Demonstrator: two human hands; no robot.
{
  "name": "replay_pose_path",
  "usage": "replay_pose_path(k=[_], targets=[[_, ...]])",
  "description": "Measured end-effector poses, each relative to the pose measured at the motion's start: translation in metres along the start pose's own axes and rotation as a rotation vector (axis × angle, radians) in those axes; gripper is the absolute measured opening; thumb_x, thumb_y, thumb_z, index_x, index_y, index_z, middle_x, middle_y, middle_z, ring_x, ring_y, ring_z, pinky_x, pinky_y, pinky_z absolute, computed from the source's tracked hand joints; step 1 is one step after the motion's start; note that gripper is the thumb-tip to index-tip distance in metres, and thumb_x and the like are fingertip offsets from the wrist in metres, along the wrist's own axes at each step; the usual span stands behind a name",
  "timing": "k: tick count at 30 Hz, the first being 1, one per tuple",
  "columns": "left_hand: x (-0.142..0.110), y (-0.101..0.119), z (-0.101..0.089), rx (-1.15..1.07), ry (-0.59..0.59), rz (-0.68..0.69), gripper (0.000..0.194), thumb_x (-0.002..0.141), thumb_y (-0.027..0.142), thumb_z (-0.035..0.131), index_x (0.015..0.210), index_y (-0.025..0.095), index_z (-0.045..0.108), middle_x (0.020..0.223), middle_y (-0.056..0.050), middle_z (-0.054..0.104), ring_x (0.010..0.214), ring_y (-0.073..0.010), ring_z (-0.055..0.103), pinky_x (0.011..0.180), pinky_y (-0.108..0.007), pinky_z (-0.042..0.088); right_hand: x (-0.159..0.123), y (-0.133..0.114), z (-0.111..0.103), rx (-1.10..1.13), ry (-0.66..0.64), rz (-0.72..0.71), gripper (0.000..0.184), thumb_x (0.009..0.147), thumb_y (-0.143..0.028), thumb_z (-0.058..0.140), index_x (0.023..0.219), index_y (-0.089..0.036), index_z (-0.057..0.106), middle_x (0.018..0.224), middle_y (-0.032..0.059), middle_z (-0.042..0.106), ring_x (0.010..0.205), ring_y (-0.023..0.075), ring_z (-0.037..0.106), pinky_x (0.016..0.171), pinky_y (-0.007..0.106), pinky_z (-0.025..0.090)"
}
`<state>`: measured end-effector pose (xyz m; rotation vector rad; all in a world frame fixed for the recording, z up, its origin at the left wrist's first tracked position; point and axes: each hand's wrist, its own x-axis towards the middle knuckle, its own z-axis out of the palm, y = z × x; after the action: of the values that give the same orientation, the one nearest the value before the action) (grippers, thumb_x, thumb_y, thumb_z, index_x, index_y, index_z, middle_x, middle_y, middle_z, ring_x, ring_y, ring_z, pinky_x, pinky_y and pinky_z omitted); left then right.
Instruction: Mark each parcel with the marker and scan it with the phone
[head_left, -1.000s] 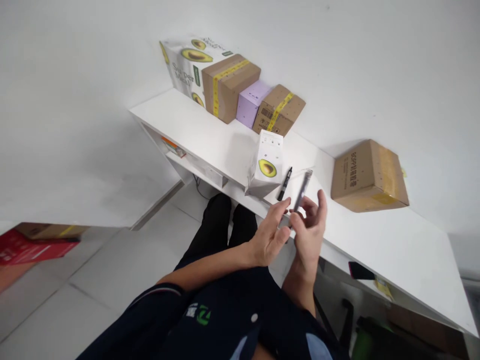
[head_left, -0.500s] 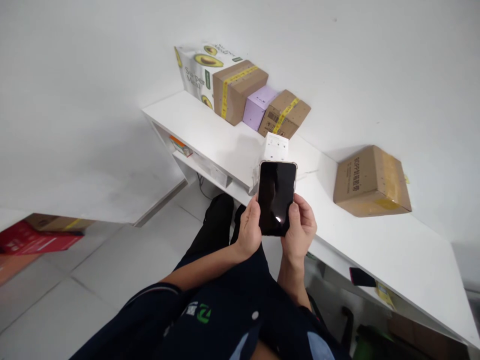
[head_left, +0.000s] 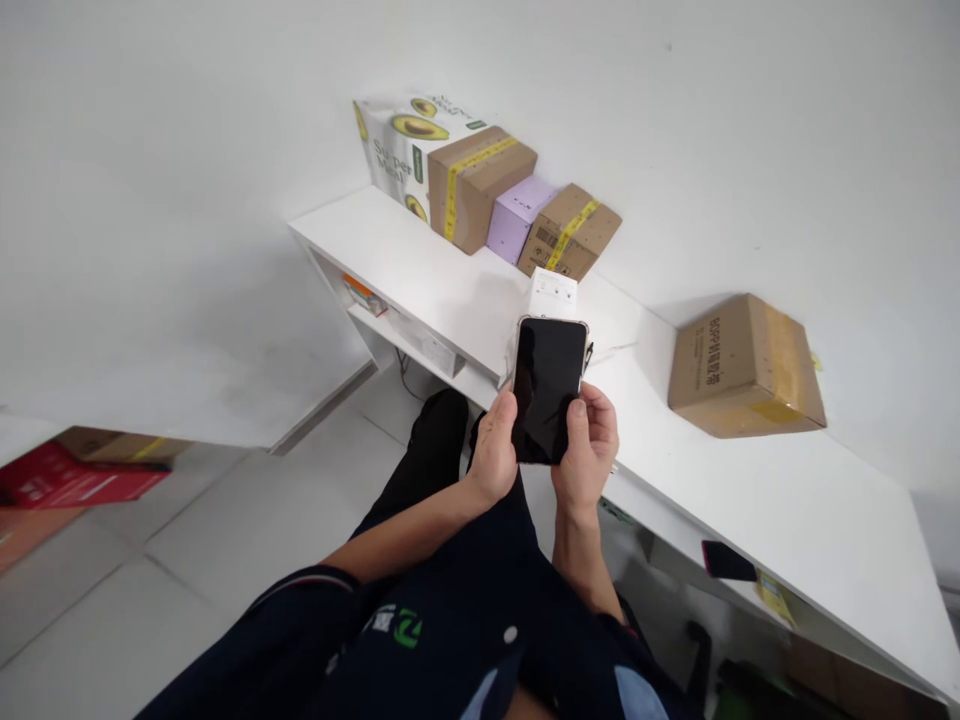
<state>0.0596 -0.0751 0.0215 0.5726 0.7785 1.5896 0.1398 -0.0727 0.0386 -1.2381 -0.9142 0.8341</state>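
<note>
A smartphone (head_left: pixel 550 385) with a dark screen and a clear case is held upright between both hands, above the front edge of the white desk (head_left: pixel 442 285). My left hand (head_left: pixel 496 450) grips its left lower side, thumb along the edge. On the right lower side, my right hand (head_left: pixel 587 450) is closed with its thumb at the screen's edge and fingers behind. Just past the phone's top stands a small white box (head_left: pixel 553 292), its lower part hidden by the phone.
Against the wall stand an avocado-printed box (head_left: pixel 401 150), a taped carton (head_left: pixel 480 185), a lilac box (head_left: pixel 516 218) and a smaller carton (head_left: pixel 570 230). Farther right sits a larger cardboard box (head_left: pixel 742 365). An open shelf (head_left: pixel 420 345) runs under the desk top; a red box (head_left: pixel 75 475) is at far left.
The phone and my right hand have shifted slightly left, and the phone is turned a little. Both hands keep hold of it. A small dark item now shows beside the phone's right edge.
</note>
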Motion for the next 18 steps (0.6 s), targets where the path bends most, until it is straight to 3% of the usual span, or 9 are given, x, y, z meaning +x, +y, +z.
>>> replay_pose_path(k=[6,18], targets=[[0.0037,-0.0014,-0.005,0.024,0.024,-0.052,0.053,0.093,0.062,0.055,0.127,0.024,0.068,0.137,-0.007,0.068,0.139,-0.0291,0.054,0.118,-0.047,0.043,-0.0014,0.0029,0.0023,0.008,-0.016,-0.031,0.036,0.087,-0.048,0.065,0.112,-0.024,0.059,0.103,0.0033,0.067,0.092,0.0156,0.065,0.08,0.032,0.054],[0.0068,-0.0024,-0.0056,0.05,0.031,-0.039,0.05,0.095,0.058,0.052,0.126,0.023,0.068,0.142,-0.006,0.064,0.141,-0.0275,0.052,0.122,-0.045,0.038,-0.001,0.0035,0.0038,0.02,0.005,-0.052,0.034,0.086,-0.046,0.067,0.112,-0.024,0.061,0.103,0.0034,0.069,0.091,0.0153,0.065,0.081,0.031,0.054]])
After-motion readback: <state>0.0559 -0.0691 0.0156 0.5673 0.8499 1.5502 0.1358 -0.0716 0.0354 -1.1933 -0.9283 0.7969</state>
